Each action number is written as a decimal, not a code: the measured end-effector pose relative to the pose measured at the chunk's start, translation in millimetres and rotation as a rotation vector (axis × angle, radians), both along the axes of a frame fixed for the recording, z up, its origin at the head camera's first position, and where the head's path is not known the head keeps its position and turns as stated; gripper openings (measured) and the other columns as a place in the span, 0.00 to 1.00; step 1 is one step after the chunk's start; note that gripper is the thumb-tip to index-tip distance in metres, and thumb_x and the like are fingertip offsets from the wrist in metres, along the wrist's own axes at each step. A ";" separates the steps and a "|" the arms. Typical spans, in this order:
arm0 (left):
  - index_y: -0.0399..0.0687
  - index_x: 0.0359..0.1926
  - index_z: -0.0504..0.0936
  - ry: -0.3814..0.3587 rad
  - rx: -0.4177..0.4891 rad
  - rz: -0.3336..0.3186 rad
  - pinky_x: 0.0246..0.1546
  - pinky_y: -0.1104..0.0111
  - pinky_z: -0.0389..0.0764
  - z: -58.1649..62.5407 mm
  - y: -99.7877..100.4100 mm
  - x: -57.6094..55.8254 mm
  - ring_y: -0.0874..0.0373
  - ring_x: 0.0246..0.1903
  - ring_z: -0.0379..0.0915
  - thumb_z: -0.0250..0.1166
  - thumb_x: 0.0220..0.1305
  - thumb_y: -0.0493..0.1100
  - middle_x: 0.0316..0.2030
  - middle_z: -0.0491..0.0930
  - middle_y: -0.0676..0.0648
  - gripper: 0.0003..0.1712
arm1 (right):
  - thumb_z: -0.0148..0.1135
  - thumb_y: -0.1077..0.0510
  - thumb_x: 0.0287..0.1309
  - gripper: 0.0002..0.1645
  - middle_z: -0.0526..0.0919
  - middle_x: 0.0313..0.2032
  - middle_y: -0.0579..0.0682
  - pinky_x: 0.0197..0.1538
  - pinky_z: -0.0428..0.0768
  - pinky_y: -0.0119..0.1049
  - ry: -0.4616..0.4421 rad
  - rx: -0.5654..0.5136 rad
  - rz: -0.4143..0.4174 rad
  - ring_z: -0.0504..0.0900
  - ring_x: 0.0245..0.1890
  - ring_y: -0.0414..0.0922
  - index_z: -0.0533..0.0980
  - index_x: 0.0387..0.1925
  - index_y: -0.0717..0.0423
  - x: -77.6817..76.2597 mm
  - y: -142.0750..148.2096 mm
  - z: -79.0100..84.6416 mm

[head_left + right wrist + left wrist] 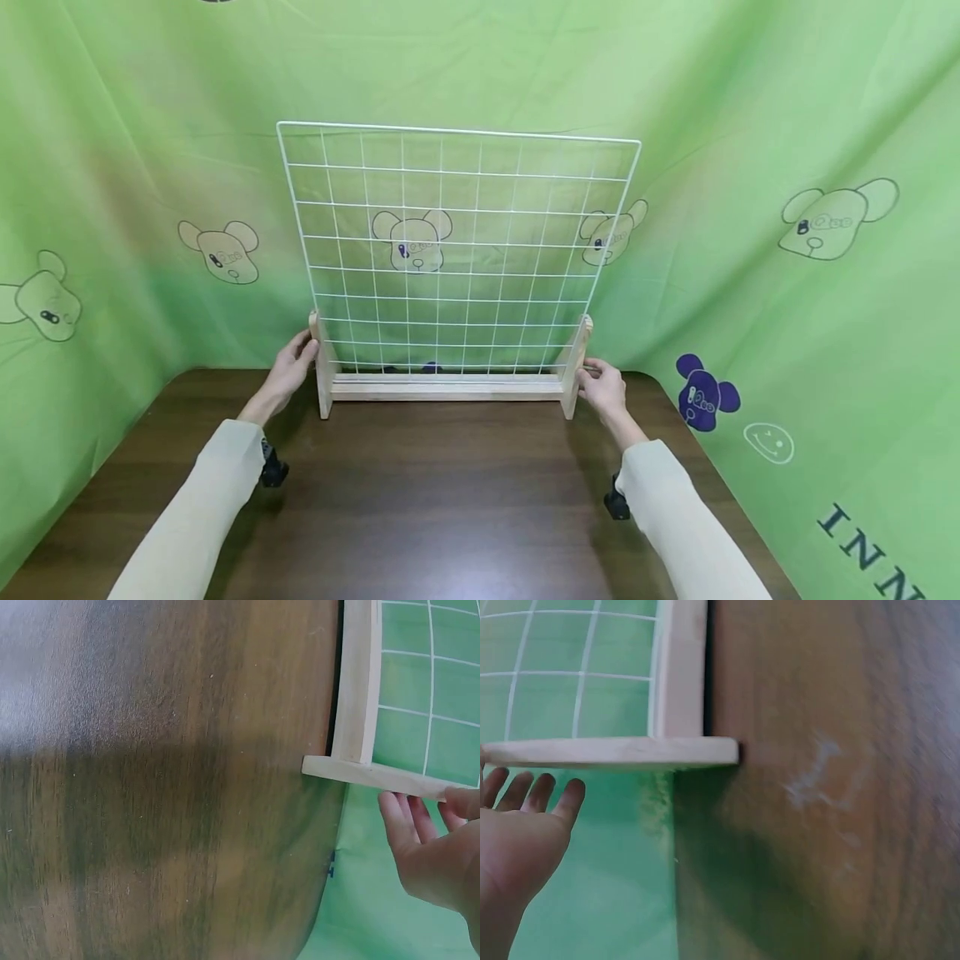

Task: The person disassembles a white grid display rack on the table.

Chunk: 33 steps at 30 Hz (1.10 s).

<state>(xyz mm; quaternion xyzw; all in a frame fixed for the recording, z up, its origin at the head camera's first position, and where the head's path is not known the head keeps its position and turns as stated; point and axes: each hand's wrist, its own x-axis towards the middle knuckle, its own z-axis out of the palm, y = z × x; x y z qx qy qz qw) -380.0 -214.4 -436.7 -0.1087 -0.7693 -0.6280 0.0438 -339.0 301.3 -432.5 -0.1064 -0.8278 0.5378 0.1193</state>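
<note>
A white wire grid panel point(457, 131) stands upright in a pale wooden stand at the far side of the table. The stand has a crossbar point(450, 390) between a left end piece point(324, 379) and a right end piece point(573, 375). My left hand point(288, 367) is at the outer face of the left end piece, its fingers loosely extended and spread in the left wrist view. On the opposite side, my right hand point(603, 390) touches the outer face of the right end piece with its fingertips, the thumb point(459, 801) at the board's edge.
The brown wooden table point(450, 492) ends just behind the stand. Green cloth point(480, 67) printed with bear heads hangs behind and along both sides. Dark wrist devices point(273, 468) show at both cuffs.
</note>
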 end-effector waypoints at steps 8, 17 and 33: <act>0.28 0.72 0.48 0.009 0.019 -0.004 0.67 0.50 0.57 8.7 8.0 -4.4 0.36 0.67 0.51 0.48 0.75 0.36 0.68 0.54 0.26 0.31 | 0.51 0.60 0.71 0.27 0.71 0.60 0.69 0.50 0.80 0.41 0.044 -0.123 0.016 0.75 0.57 0.60 0.63 0.67 0.66 0.8 10.3 3.5; 0.28 0.70 0.54 -0.019 0.004 -0.026 0.60 0.68 0.69 12.2 -8.2 -9.4 0.36 0.66 0.56 0.57 0.69 0.31 0.65 0.60 0.26 0.33 | 0.54 0.63 0.69 0.29 0.67 0.64 0.67 0.51 0.79 0.37 0.059 -0.261 0.076 0.80 0.46 0.39 0.62 0.68 0.65 -5.5 14.2 20.8; 0.24 0.70 0.47 0.110 -0.034 -0.127 0.66 0.43 0.54 8.5 -13.5 -12.1 0.29 0.63 0.53 0.57 0.59 0.19 0.63 0.56 0.21 0.42 | 0.53 0.73 0.64 0.37 0.63 0.65 0.68 0.52 0.79 0.39 0.054 -0.192 0.165 0.73 0.56 0.53 0.54 0.72 0.63 -13.6 15.3 22.4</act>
